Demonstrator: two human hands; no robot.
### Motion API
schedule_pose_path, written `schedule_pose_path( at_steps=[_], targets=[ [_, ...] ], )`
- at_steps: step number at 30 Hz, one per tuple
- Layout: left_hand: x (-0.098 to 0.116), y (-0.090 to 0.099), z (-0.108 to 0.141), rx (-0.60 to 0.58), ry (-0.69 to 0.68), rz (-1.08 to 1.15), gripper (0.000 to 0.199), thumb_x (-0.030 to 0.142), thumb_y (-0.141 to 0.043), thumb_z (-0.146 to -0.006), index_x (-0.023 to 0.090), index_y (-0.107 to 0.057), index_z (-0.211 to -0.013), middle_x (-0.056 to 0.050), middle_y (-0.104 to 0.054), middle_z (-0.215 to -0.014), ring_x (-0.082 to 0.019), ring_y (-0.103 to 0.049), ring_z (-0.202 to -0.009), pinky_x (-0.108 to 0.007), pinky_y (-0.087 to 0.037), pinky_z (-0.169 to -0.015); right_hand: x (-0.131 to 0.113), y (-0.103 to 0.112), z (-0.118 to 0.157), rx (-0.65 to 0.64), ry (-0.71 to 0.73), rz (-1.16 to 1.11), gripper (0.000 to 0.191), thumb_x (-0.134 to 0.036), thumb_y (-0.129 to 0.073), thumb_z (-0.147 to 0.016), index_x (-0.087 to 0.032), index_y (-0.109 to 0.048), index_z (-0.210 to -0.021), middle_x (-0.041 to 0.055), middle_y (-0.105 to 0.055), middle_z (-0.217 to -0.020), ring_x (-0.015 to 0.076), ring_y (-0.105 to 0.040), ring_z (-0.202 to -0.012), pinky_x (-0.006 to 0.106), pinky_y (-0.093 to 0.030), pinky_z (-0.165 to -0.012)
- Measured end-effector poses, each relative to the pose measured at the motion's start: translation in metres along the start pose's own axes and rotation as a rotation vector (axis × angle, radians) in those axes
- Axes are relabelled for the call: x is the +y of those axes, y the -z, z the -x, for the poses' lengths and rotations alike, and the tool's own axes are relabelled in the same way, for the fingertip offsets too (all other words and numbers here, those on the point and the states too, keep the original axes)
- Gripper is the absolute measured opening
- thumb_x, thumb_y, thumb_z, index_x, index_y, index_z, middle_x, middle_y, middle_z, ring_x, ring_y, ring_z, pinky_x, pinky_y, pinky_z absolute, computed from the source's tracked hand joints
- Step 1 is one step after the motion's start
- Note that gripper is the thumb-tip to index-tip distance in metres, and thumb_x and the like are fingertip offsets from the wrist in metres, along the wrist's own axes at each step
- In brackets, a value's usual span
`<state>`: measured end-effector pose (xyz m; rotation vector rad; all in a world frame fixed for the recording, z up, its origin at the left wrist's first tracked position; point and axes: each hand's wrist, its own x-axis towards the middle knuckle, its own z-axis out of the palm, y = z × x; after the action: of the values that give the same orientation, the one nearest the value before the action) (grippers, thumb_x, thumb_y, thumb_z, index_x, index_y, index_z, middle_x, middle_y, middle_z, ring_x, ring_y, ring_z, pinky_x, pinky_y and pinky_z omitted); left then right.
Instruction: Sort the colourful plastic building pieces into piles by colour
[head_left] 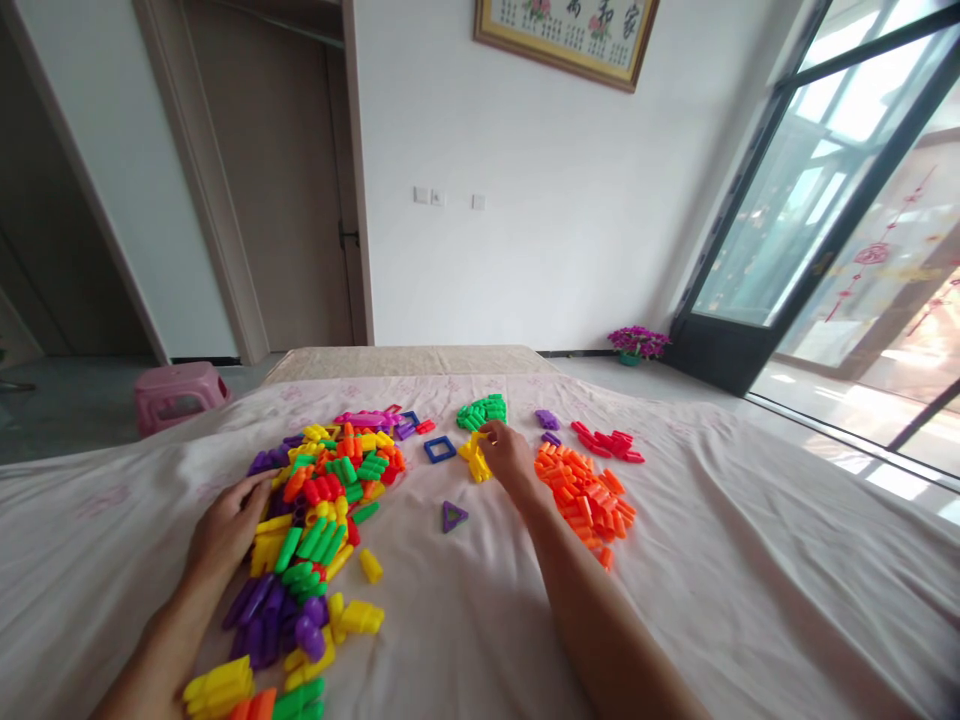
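My left hand (pixel 234 520) rests against the left edge of a large mixed pile of plastic building pieces (pixel 330 490), fingers stretched out and holding nothing that I can see. The pile has yellow, green, purple, red and orange pieces. My right hand (pixel 508 458) is right of the middle, its fingers pinched on a yellow building piece (pixel 475 458) at a small yellow group. Behind that hand lies a green group (pixel 482 411). An orange heap (pixel 585 495) spreads to the right of the wrist. Purple pieces (pixel 547 420) and red pieces (pixel 609 442) lie farther right.
Between the piles lie a blue square frame (pixel 439 449) and a purple triangle frame (pixel 454 516). A wrinkled pale cloth (pixel 750 560) covers the surface. Beyond are a pink stool (pixel 182 395), a door (pixel 274 180), a potted flower (pixel 637 343) and glass doors (pixel 780 200).
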<state>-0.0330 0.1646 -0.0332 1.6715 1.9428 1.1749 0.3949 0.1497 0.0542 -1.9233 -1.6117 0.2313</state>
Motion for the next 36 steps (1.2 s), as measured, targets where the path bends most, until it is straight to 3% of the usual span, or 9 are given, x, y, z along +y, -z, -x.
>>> schedule_pose_path(
  at_steps=[5, 10, 16, 18, 21, 25, 31, 36],
  targets=[
    [0.001, 0.000, 0.001, 0.006, -0.001, -0.014, 0.051, 0.052, -0.042, -0.089, 0.020, -0.070, -0.118, -0.012, -0.071, -0.125, -0.030, -0.063, -0.119, -0.039, -0.046, -0.102, 0.021, 0.010, -0.005, 0.037, -0.069, 0.097, 0.034, -0.024, -0.052, -0.090, -0.022, -0.068, -0.119, 0.0074, -0.072, -0.114, 0.0210, -0.065, -0.106, 0.028, -0.046, -0.085],
    [0.002, 0.000, 0.000, 0.005, 0.005, -0.035, 0.051, 0.053, -0.043, -0.089, 0.020, -0.070, -0.116, -0.013, -0.071, -0.124, -0.031, -0.063, -0.117, -0.042, -0.046, -0.103, 0.002, 0.004, 0.003, 0.037, 0.038, 0.037, 0.032, -0.019, -0.052, -0.089, -0.023, -0.070, -0.115, 0.0054, -0.071, -0.118, 0.0188, -0.066, -0.103, 0.027, -0.047, -0.085],
    [0.000, 0.000, 0.000, 0.028, -0.035, -0.023, 0.050, 0.053, -0.043, -0.089, 0.020, -0.071, -0.114, -0.012, -0.072, -0.123, -0.030, -0.064, -0.117, -0.040, -0.046, -0.104, -0.059, -0.018, 0.051, -0.343, 0.437, -0.094, 0.021, -0.024, -0.060, -0.084, -0.024, -0.075, -0.099, 0.0008, -0.076, -0.096, 0.0151, -0.069, -0.086, 0.022, -0.046, -0.074],
    [0.001, 0.000, 0.000, 0.025, -0.027, -0.028, 0.050, 0.053, -0.044, -0.089, 0.020, -0.071, -0.115, -0.012, -0.072, -0.123, -0.030, -0.064, -0.118, -0.040, -0.046, -0.104, -0.075, -0.028, 0.071, -0.448, 0.487, -0.041, 0.020, -0.035, -0.065, -0.083, -0.026, -0.075, -0.098, 0.0000, -0.076, -0.093, 0.0169, -0.069, -0.083, 0.024, -0.047, -0.070],
    [0.003, 0.001, 0.002, 0.006, -0.005, -0.036, 0.049, 0.051, -0.045, -0.089, 0.019, -0.071, -0.116, -0.011, -0.072, -0.124, -0.029, -0.064, -0.117, -0.041, -0.045, -0.104, -0.087, -0.043, 0.095, -0.535, 0.524, 0.051, 0.034, -0.052, -0.070, -0.077, -0.029, -0.074, -0.101, 0.0000, -0.076, -0.093, 0.0215, -0.069, -0.085, 0.028, -0.048, -0.069],
    [0.006, 0.002, 0.002, -0.001, -0.007, -0.037, 0.050, 0.049, -0.045, -0.090, 0.016, -0.070, -0.118, -0.012, -0.071, -0.125, -0.029, -0.062, -0.119, -0.040, -0.044, -0.105, -0.091, -0.051, 0.109, -0.518, 0.622, 0.123, 0.033, -0.046, -0.066, -0.077, -0.029, -0.073, -0.105, 0.0026, -0.075, -0.100, 0.0239, -0.070, -0.088, 0.030, -0.049, -0.069],
    [0.003, 0.001, 0.000, 0.001, 0.001, -0.045, 0.046, 0.047, -0.046, -0.090, 0.019, -0.070, -0.117, -0.011, -0.071, -0.125, -0.029, -0.063, -0.117, -0.042, -0.045, -0.104, -0.093, -0.039, 0.105, -0.555, 0.696, 0.205, 0.040, -0.028, -0.060, -0.074, -0.028, -0.072, -0.112, 0.0062, -0.074, -0.107, 0.0256, -0.070, -0.091, 0.031, -0.050, -0.069],
    [0.005, 0.003, 0.001, -0.004, 0.010, -0.046, 0.048, 0.048, -0.046, -0.089, 0.018, -0.070, -0.118, -0.010, -0.071, -0.124, -0.029, -0.063, -0.117, -0.040, -0.045, -0.103, -0.070, -0.019, 0.066, -0.328, 0.462, 0.207, 0.036, -0.020, -0.053, -0.080, -0.024, -0.073, -0.110, 0.0088, -0.073, -0.108, 0.0238, -0.068, -0.096, 0.031, -0.049, -0.076]
  ],
)
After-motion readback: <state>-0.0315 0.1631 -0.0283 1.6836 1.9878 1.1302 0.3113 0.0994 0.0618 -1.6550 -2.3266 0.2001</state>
